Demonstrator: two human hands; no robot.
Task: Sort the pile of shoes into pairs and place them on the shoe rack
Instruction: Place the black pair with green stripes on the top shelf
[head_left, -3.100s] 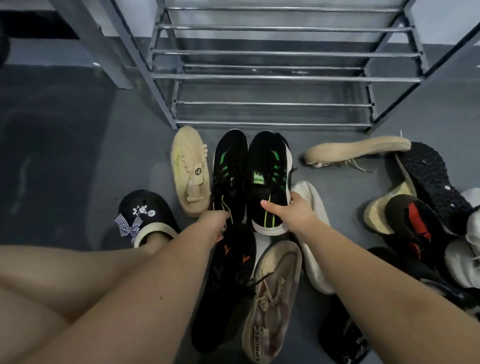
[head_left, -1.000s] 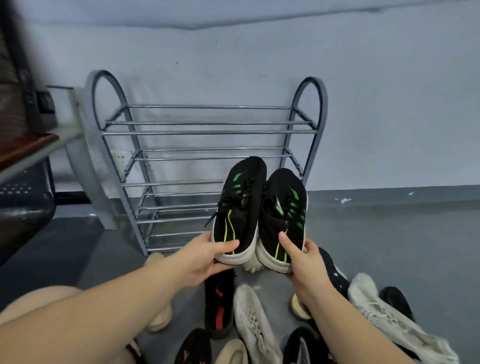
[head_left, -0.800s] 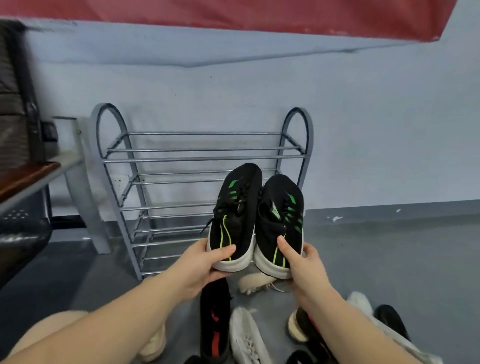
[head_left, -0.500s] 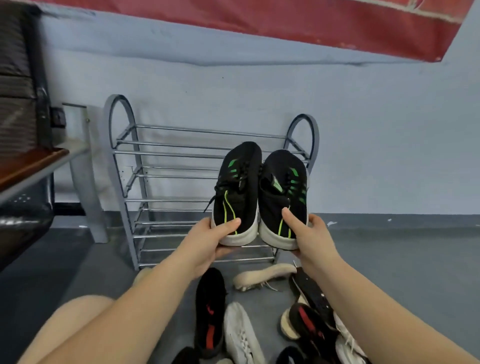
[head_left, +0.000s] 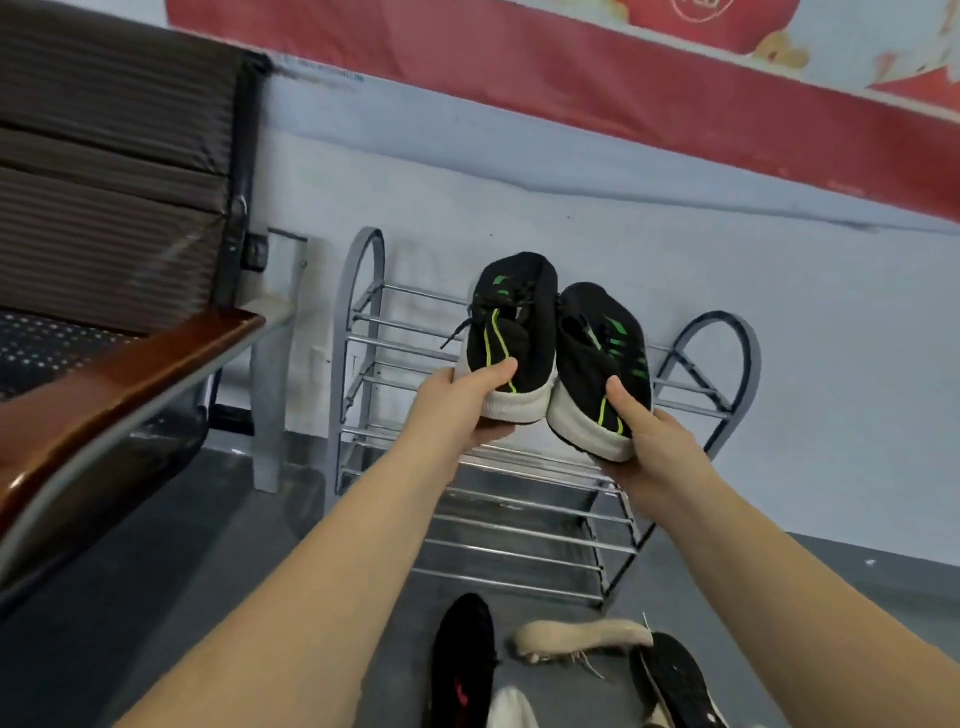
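Both hands hold sneakers before rack.

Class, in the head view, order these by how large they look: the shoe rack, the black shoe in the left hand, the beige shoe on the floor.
1. shoe rack
2. black shoe in the left hand
3. beige shoe on the floor, unsure: it lies sideways and nearer.

Dark padded chair at left, ribbed backrest, perforated seat below. Glossy brown wooden armrest on grey metal frame juts toward centre. Grey metal leg stands on grey floor beside wall. Pale blue wall behind. Red banner runs across wall top, tilted in view, print blurred.
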